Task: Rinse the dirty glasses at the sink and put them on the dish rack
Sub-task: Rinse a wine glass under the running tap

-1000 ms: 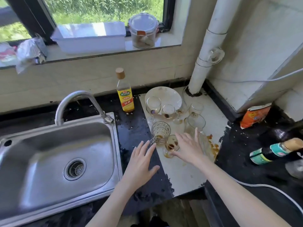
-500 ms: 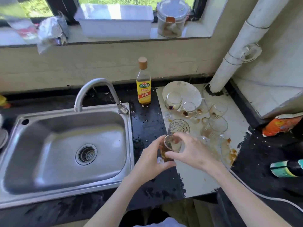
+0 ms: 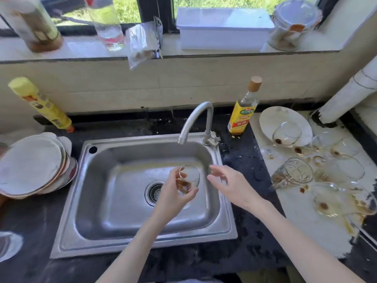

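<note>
The steel sink fills the middle of the black counter, and everything else sits around it. Its curved faucet rises from the back right corner of the sink, the spout ending over the basin. Left of the sink leans a stack of plates. Right of the sink, on a pale stained board, stands a crowd of dirty glasses, some upright and some tipped, with brown residue in their bottoms; nearest the sink among them is a cut-pattern glass lying tilted. Behind these, also right of the sink, a white plate holds one more glass. A yellow-labelled bottle stands just behind the sink's right corner, beside the faucet base.

Over the basin, below the spout and just above the drain, the left hand holds a small glass tilted, brown dregs showing inside; its fingers and thumb curl round the lower part of the glass. The right hand hovers over the sink's right side, just beside the glass but apart from it, fingers loosely spread and slightly bent, holding nothing.
</note>
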Motion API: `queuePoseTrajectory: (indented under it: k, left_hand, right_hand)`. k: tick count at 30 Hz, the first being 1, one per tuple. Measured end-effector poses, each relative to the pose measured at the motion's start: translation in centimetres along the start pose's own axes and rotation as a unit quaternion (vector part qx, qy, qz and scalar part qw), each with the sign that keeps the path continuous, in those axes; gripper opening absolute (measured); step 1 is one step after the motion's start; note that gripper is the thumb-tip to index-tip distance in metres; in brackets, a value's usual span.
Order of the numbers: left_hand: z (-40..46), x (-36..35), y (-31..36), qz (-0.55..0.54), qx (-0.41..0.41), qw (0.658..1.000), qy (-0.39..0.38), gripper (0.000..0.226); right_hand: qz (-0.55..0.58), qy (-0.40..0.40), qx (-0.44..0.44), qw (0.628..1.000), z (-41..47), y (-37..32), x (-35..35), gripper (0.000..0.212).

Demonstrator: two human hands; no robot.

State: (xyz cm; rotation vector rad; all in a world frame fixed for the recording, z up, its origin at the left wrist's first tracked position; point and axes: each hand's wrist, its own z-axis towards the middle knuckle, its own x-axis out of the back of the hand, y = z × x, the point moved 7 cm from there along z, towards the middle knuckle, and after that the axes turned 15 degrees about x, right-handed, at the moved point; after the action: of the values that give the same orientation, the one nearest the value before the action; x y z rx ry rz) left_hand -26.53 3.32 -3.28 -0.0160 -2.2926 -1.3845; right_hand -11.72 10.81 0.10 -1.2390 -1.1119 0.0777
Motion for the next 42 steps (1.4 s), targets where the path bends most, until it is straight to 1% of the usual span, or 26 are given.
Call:
queuePoseTrajectory:
  k: [2, 4, 6, 8, 9, 12, 14, 16, 18, 20, 21, 22, 24, 25, 27, 29, 31, 35, 37, 39, 40, 41, 42]
  left_hand:
    - [1.3, 2.3, -0.7, -0.003, 0.009, 1.000, 0.006, 0.056]
    - [2.3, 3.7, -0.8, 0.007, 0.004, 1.000, 0.004, 0.056]
    - [3.2, 4.6, -0.7, 0.016, -0.008, 1.000, 0.005, 0.058]
    - [4.0, 4.9, -0.9, 0.022, -0.015, 1.000, 0.009, 0.058]
    - [4.4, 4.9, -1.1, 0.025, -0.014, 1.000, 0.008, 0.057]
    - [5.4, 4.5, -1.4, 0.037, -0.009, 0.999, 0.007, 0.059]
    - [5.8, 3.9, -1.6, 0.036, -0.002, 0.999, 0.001, 0.059]
    - [6.2, 3.5, -2.0, 0.036, 0.006, 0.999, 0.000, 0.061]
    - [6.5, 3.2, -2.2, 0.034, 0.013, 0.999, 0.000, 0.060]
    - [6.6, 3.0, -2.4, 0.031, 0.023, 0.999, 0.004, 0.059]
    - [6.7, 3.0, -2.6, 0.029, 0.030, 0.999, 0.005, 0.058]
    - [6.8, 2.9, -2.7, 0.026, 0.036, 0.999, 0.004, 0.057]
    - [7.0, 2.6, -3.1, 0.018, 0.051, 0.999, -0.004, 0.059]
    - [7.1, 2.5, -3.2, 0.015, 0.056, 0.998, -0.007, 0.060]
    - [7.1, 2.3, -3.5, 0.007, 0.063, 0.998, -0.013, 0.060]
    - [7.3, 2.2, -4.0, -0.004, 0.074, 0.997, -0.019, 0.061]
    - [7.3, 2.1, -4.4, -0.015, 0.086, 0.996, -0.023, 0.064]
    - [7.3, 1.9, -4.8, -0.036, 0.119, 0.992, -0.035, 0.062]
    - [7.4, 2.0, -5.2, -0.062, 0.147, 0.986, -0.040, 0.062]
    - [7.5, 2.2, -5.5, -0.097, 0.176, 0.978, -0.045, 0.056]
    - [7.5, 2.3, -5.6, -0.117, 0.189, 0.974, -0.049, 0.053]
    - [7.4, 2.4, -5.4, -0.139, 0.201, 0.968, -0.055, 0.051]
    - [7.4, 2.3, -5.4, -0.166, 0.216, 0.960, -0.062, 0.050]
  right_hand:
    - [-0.029, 0.013, -0.023, 0.999, 1.8, 0.8, -0.7, 0.046]
    - [-0.055, 0.022, -0.054, 0.997, 3.4, 2.1, -1.0, 0.048]
    - [-0.084, 0.022, -0.084, 0.993, 5.0, 3.6, -1.0, 0.050]
    - [-0.104, 0.027, -0.097, 0.989, 6.6, 4.8, -0.5, 0.047]
    - [-0.110, 0.037, -0.099, 0.988, 7.5, 5.2, -0.2, 0.047]
    - [-0.112, 0.057, -0.113, 0.986, 10.2, 6.2, 0.9, 0.057]
    - [-0.099, 0.052, -0.123, 0.986, 11.5, 6.5, 1.3, 0.053]
    - [-0.092, 0.067, -0.123, 0.986, 12.1, 6.7, 1.3, 0.042]
    - [-0.095, 0.107, -0.115, 0.983, 11.9, 6.9, 1.0, 0.035]
    - [-0.129, 0.120, -0.079, 0.981, 11.3, 7.3, -0.2, 0.037]
    - [-0.170, 0.095, -0.060, 0.979, 11.0, 7.4, -1.3, 0.042]
    - [-0.222, 0.053, -0.047, 0.972, 10.8, 7.6, -2.7, 0.046]
    - [-0.301, -0.054, -0.059, 0.950, 10.3, 8.5, -5.3, 0.055]
    - [-0.320, -0.091, -0.071, 0.941, 10.2, 9.1, -6.1, 0.059]
    - [-0.339, -0.131, -0.088, 0.927, 10.3, 9.5, -6.4, 0.062]
    - [-0.360, -0.151, -0.085, 0.917, 10.4, 9.7, -6.4, 0.062]
    - [-0.357, -0.164, -0.084, 0.916, 10.3, 9.9, -6.2, 0.060]
    - [-0.312, -0.179, -0.080, 0.930, 10.0, 9.6, -6.3, 0.055]
    - [-0.231, -0.140, -0.068, 0.960, 10.2, 8.7, -6.0, 0.051]
    - [-0.057, -0.075, -0.088, 0.992, 10.0, 7.5, -5.9, 0.043]
    - [0.049, -0.048, -0.112, 0.991, 9.7, 6.9, -6.2, 0.039]
    - [0.150, -0.028, -0.140, 0.978, 9.2, 6.3, -6.7, 0.036]
    - [0.239, -0.016, -0.168, 0.956, 8.6, 5.7, -7.5, 0.033]
